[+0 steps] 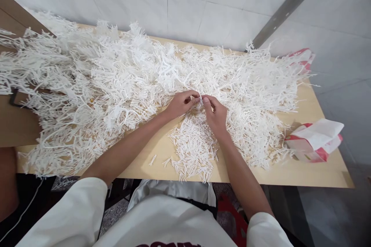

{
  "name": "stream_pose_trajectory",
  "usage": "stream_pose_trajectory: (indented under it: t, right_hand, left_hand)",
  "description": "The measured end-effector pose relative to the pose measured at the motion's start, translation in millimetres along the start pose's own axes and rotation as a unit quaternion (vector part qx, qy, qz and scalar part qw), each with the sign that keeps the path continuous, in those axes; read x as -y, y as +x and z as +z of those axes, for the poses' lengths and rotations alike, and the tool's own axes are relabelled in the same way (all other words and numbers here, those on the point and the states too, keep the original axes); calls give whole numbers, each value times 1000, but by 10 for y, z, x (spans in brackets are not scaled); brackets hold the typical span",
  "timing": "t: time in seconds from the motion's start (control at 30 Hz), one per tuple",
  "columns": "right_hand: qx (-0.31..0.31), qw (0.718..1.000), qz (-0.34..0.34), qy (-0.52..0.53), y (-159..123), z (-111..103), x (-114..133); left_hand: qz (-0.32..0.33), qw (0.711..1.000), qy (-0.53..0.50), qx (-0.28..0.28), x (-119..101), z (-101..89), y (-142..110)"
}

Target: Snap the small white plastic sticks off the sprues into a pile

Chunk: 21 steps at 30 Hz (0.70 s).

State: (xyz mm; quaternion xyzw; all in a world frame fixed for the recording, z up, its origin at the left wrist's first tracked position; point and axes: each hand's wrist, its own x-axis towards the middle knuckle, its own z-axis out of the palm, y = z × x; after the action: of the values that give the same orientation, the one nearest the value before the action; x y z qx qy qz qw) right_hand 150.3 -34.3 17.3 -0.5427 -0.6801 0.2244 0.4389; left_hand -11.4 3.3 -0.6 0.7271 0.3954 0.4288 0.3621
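Note:
My left hand [183,104] and my right hand [216,115] meet over the middle of the table, fingertips almost touching. Both are closed in a pinch on a thin white branched strip [200,99], mostly hidden by the fingers. Just below them lies a pile of short loose white sticks [194,148], with a few strays to its left. A large tangled heap of white branched strips [110,73] spreads to the left and behind my hands. More of the same strips [255,88] cover the table to the right.
The wooden table [315,177] backs onto a tiled wall [191,11] with a metal post [290,9]. A red-and-white tissue pack [315,141] lies at right, another red-and-white packet [304,57] behind it. Cardboard [17,119] and a person's bare limb [7,181] show at left.

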Motion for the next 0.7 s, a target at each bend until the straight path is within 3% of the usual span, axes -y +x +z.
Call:
stream_pose_trajectory:
  t: [0.17, 0.37, 0.53, 0.7]
  right_hand:
    - [16, 1000, -7, -9, 24, -14, -11]
    - [41, 996, -45, -69, 6, -40, -118]
    - [59, 984, -58, -161, -41, -21, -130]
    - [62, 967, -47, -242, -33, 9, -114]
  left_hand:
    - [32, 995, 90, 16, 14, 31, -22]
    - [50, 993, 110, 19, 33, 63, -38]
    - [126, 974, 189, 18, 37, 105, -78]
    - [144, 955, 256, 34, 20, 152, -121]
